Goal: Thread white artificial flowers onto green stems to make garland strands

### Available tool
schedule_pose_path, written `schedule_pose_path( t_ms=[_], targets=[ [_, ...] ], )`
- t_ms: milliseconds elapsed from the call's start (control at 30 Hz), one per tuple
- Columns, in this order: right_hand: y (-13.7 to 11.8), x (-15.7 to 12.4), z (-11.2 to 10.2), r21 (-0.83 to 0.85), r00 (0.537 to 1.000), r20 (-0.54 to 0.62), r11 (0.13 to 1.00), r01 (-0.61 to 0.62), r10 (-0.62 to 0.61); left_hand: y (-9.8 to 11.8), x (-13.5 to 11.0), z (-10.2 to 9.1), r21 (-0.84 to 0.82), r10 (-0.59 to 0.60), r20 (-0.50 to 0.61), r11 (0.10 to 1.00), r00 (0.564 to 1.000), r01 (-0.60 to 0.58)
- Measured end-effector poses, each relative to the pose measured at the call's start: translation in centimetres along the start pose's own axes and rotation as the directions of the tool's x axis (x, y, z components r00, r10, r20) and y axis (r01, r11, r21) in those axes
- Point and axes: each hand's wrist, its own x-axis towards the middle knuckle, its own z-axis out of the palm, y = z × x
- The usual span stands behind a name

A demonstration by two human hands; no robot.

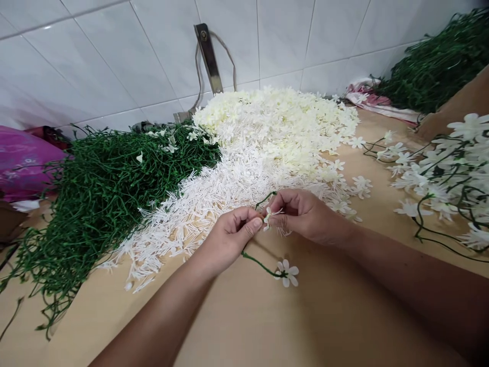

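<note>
My left hand (237,232) pinches a green plastic flower stem (260,263) whose lower branch ends in a white artificial flower (287,273). Close against it, my right hand (300,213) has thumb and fingers closed on a small white flower piece (268,219) with thin white strands. The two hands nearly touch at this piece, and the fingers partly hide how it meets the stem. Another green branch of the stem (265,200) curves up behind the fingertips.
Behind my hands lie loose white stamens (233,176) and a heap of cream petals (282,117). Green stems (126,173) are piled left; assembled flowers (439,173) lie right. More stems (446,61) sit at the back right. A metal bar (208,56) leans against the tiled wall (286,41).
</note>
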Motion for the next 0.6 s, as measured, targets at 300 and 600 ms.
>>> schedule_pose_path(
  t_ms=[300, 600],
  targets=[
    [0.1, 0.12, 0.61, 0.173, 0.997, -0.006, 0.982, -0.08, 0.082, -0.38, 0.5, -0.22, 0.101, 0.022, -0.087, 0.995, 0.996, -0.013],
    [0.29, 0.32, 0.73, 0.312, 0.995, 0.069, 0.946, -0.086, 0.068, 0.11, 0.05, -0.46, 0.148, 0.001, 0.047, 0.989, 0.999, -0.008]
  ],
)
